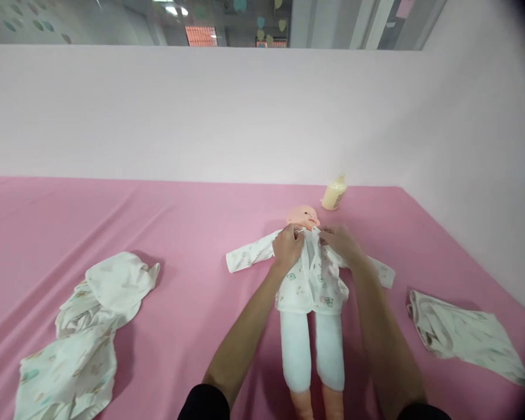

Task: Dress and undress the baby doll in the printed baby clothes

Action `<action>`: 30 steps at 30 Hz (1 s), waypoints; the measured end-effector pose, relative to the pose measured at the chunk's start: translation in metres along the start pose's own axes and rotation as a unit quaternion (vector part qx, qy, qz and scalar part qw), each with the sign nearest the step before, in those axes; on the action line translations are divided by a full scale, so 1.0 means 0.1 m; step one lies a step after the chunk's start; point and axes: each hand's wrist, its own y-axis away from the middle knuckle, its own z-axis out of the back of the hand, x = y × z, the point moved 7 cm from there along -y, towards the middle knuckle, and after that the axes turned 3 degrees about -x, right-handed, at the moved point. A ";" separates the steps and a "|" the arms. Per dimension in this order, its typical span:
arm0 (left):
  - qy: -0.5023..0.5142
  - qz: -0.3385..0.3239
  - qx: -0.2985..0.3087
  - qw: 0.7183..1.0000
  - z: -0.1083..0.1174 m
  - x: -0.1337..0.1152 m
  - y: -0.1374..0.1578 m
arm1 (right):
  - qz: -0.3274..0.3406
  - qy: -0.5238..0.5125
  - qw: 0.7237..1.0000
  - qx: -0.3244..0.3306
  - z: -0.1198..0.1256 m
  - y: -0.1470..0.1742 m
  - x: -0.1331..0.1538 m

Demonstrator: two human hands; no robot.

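A baby doll [303,216] lies on its back on a pink sheet, its head away from me. It wears a white printed baby jacket [293,291] with both sleeves spread outward, and white leggings [295,350] that leave the lower legs bare. The jacket's front edges hang close together with a narrow gap at the chest. At the neckline, my left hand [287,246] pinches the edge on the left side. My right hand [342,242] has its fingertips closed on the opposite edge, just below the doll's chin.
A pale yellow bottle [334,193] stands beyond the doll's head, near the white wall [201,116]. Crumpled printed baby clothes [83,338] lie on the pink sheet [192,233] at left. A folded printed cloth [468,332] lies at right.
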 end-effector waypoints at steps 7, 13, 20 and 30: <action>-0.016 -0.030 0.002 0.999 -0.02 -0.03 0.01 | 0.055 0.059 0.997 0.010 -0.10 0.03 0.13; -0.005 -0.029 0.002 1.000 -0.03 -0.01 0.00 | 0.054 0.086 0.995 0.008 -0.12 0.05 0.16; -0.008 -0.023 -0.001 1.000 -0.02 -0.01 0.00 | 0.048 0.104 0.993 0.001 -0.14 0.04 0.14; -0.037 -0.051 -0.003 0.998 -0.09 0.01 0.00 | 0.087 0.194 0.977 0.008 -0.19 0.10 0.28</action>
